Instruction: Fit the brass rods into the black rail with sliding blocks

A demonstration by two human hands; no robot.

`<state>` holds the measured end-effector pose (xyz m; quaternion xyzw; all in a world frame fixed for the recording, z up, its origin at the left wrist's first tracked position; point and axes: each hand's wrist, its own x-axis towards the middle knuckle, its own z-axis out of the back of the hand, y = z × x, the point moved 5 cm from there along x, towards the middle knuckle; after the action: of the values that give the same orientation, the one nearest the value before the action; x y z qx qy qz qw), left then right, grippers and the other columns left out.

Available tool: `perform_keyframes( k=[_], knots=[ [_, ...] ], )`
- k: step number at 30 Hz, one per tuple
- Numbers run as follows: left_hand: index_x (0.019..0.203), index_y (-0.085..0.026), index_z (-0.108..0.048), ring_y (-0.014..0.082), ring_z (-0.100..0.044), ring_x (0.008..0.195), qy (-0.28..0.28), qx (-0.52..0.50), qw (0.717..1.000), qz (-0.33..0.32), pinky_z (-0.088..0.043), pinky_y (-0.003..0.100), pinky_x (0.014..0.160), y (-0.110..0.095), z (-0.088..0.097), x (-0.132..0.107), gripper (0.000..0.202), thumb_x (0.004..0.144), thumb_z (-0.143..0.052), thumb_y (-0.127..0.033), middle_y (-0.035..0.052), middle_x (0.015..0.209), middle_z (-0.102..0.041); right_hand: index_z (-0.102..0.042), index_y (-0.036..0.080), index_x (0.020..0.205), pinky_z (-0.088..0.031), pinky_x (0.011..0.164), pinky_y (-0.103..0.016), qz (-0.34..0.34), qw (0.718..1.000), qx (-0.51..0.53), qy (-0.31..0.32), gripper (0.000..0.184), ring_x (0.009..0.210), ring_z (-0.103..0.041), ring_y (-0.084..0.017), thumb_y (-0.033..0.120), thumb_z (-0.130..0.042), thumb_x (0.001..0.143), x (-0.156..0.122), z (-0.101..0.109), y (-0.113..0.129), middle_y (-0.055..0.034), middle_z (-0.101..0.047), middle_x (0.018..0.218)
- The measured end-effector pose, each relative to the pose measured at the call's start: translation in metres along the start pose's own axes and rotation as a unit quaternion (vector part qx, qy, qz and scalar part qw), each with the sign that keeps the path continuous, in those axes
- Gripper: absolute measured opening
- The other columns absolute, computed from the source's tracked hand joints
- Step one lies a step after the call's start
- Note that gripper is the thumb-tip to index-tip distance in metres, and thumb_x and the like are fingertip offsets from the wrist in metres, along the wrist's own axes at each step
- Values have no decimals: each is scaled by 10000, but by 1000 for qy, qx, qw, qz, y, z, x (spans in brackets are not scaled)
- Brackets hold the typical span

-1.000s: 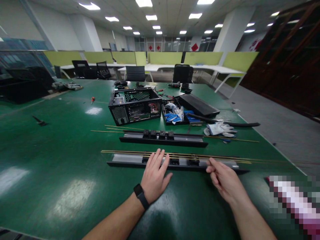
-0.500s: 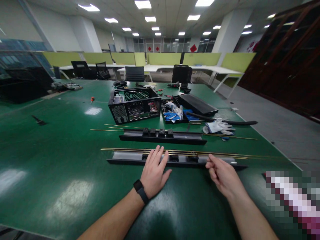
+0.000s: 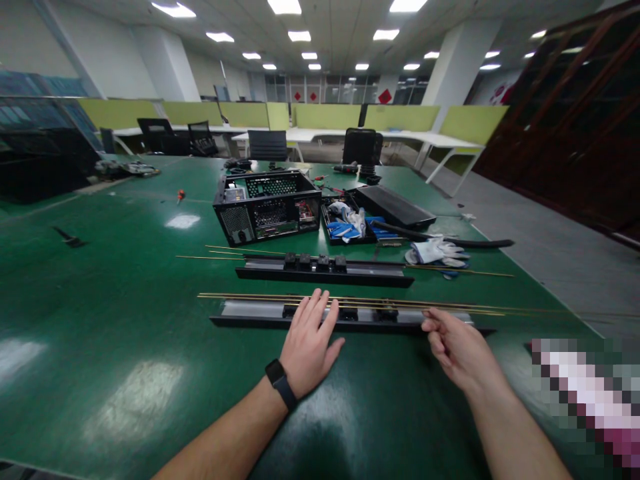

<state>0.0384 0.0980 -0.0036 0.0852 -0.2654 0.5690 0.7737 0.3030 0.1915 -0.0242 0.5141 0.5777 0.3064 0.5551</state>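
A long black rail (image 3: 250,316) with small black blocks lies across the green table (image 3: 115,313) in front of me. Thin brass rods (image 3: 240,297) lie along its top. My left hand (image 3: 309,345), a black watch on its wrist, lies flat and open on the near edge of the rail, fingers over the blocks. My right hand (image 3: 457,350) is further right along the rail, fingers curled at its edge near the rods; whether it grips anything is hidden. A second similar rail (image 3: 325,269) with black blocks and rods lies just beyond.
Behind the rails stand an open black computer case (image 3: 267,207), a black tray of blue and white bits (image 3: 347,227), a black flat panel (image 3: 395,208), a black hose (image 3: 450,240) and white work gloves (image 3: 437,253). Office chairs and green partitions stand at the back.
My right hand has slid a little to the right along the near rail. My left hand has stayed on the rail. The view has shifted slightly.
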Motion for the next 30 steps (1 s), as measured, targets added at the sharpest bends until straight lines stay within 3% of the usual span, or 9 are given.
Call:
perform_keyframes(
  k=[6, 10, 20, 30],
  knots=[
    [1493, -139, -337, 294, -195, 1495, 4, 1, 1000, 5, -248, 529, 1198, 1, -1, 0, 650, 901, -576, -263, 164, 1565, -333, -653, 118, 839, -182, 224, -135, 7, 998, -21, 52, 294, 307, -356, -36, 378, -761, 753, -8, -14, -4, -22, -624, 632],
    [1499, -147, -330, 299, -193, 1495, 3, -1, 1000, 6, -254, 537, 1193, 2, -3, 0, 663, 896, -580, -264, 163, 1565, -334, -644, 125, 834, -177, 224, -135, -5, 998, -26, 54, 353, 296, -340, -34, 452, -758, 764, -9, -18, -8, -6, -600, 593],
    [1509, -152, -306, 307, -218, 1487, 2, -2, 1000, 3, -275, 550, 1181, 1, -1, 0, 675, 898, -570, -262, 170, 1558, -346, -635, 126, 812, -200, 226, -143, 20, 999, 18, -23, 220, 310, -361, -45, 313, -738, 759, 8, 9, -1, -17, -610, 595],
    [1496, -137, -337, 306, -191, 1494, 0, -5, 1000, 9, -261, 535, 1191, 3, -1, 1, 663, 893, -584, -258, 171, 1562, -336, -639, 128, 832, -192, 228, -138, 16, 1000, 4, -13, 236, 315, -362, -45, 318, -747, 745, 4, 8, 2, -20, -613, 611]
  ],
)
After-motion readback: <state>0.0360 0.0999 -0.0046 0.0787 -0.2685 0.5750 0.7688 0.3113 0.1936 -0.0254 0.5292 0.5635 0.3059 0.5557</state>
